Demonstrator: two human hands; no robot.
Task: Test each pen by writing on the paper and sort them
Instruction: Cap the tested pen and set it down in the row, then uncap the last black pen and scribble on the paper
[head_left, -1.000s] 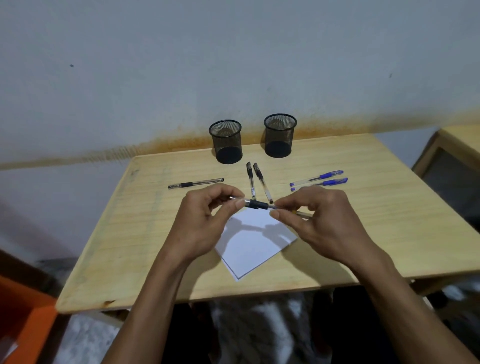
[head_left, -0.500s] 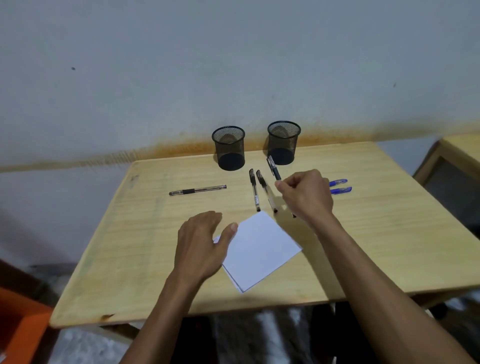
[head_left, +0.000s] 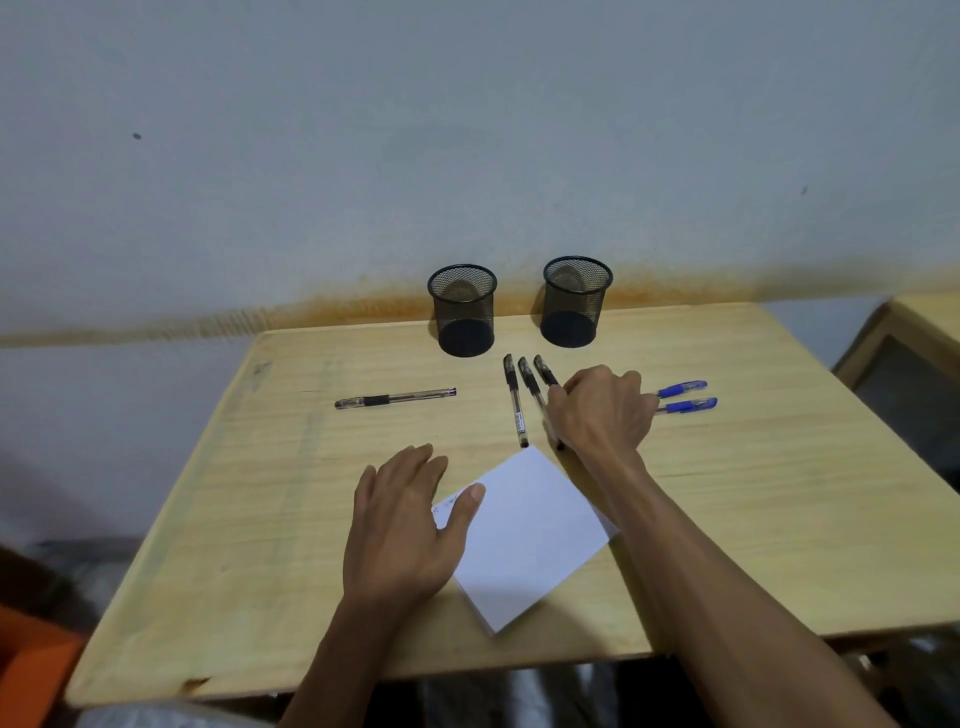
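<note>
Right hand (head_left: 597, 410) pinching a black pen (head_left: 545, 375) beside two others, low over the tabletop (head_left: 260, 493). Left hand (head_left: 410, 525) spread flat, thumb on the white paper (head_left: 530, 530).

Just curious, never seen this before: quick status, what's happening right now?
Left hand flat, steadying paper. Right hand setting black pen beside two others. Both mesh cups look empty. Nothing in the way.

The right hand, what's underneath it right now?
The right hand covers the middle of a black pen and the near ends of two blue pens. Whether its fingers actually grip the black pen is hidden.
</note>
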